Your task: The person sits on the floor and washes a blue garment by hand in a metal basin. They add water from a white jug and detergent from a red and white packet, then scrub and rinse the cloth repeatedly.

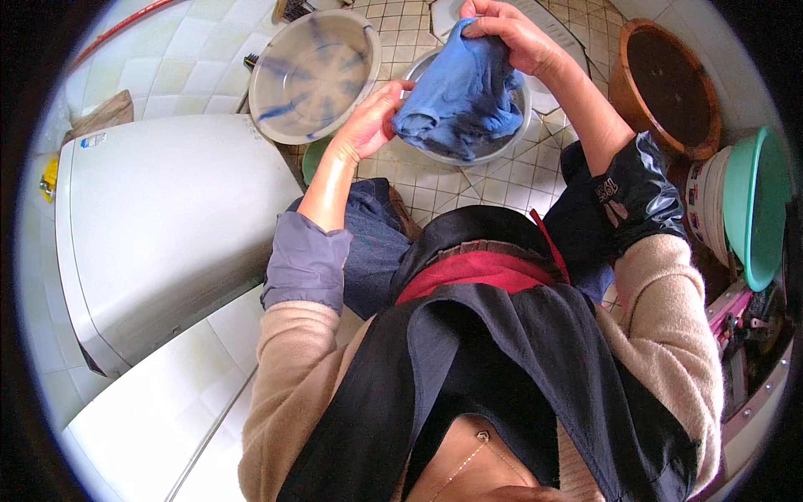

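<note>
A wet-looking blue cloth (461,94) hangs bunched between my hands, over a round metal basin (524,128) on the floor. My right hand (511,37) pinches its upper edge between thumb and fingers. At the cloth's lower left side is my left hand (376,119), its fingertips partly hidden behind the fabric. The lower end of the cloth, rolled at the left corner, covers most of the basin's inside. What the basin contains is largely hidden.
Left of the basin a pale plastic tub (317,75) with blue streaks stands tilted, near a white appliance (169,232). A brown tub (665,88), a white bucket (709,201) and a green basin (756,207) line the right side. Behind is a white squat-toilet pan (564,44) in the tiled floor (433,182).
</note>
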A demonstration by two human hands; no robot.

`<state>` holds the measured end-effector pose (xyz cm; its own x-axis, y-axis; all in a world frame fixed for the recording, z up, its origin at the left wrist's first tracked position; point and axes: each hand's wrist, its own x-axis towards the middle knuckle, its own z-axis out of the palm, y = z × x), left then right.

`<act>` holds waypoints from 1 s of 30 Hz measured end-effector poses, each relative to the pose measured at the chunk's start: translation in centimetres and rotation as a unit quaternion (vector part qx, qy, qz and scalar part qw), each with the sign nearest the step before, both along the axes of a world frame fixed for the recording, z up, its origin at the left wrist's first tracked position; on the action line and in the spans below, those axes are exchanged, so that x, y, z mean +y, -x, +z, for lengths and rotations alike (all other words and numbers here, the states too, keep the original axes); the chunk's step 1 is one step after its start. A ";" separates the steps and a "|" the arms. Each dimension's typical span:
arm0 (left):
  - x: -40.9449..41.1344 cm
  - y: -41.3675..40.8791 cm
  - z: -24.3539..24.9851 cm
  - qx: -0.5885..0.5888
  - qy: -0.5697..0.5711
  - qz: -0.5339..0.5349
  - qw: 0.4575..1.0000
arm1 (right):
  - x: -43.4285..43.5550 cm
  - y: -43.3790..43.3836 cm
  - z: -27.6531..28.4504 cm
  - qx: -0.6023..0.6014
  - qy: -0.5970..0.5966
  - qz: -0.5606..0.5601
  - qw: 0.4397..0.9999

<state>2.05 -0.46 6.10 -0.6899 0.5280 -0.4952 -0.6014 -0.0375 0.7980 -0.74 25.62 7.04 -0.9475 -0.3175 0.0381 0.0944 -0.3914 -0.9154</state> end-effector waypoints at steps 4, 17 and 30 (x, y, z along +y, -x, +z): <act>1.9 2.0 0.6 0.247 0.249 -0.335 0.874 | 0.0 -1.6 2.9 -0.034 0.075 0.001 0.997; -0.4 4.2 1.3 0.193 0.132 -0.061 0.970 | 4.2 -3.0 -0.9 0.040 -0.358 0.140 0.923; -3.8 1.2 -1.6 0.123 0.236 -0.262 0.928 | 2.0 -1.3 -5.1 -0.109 -0.134 0.079 0.982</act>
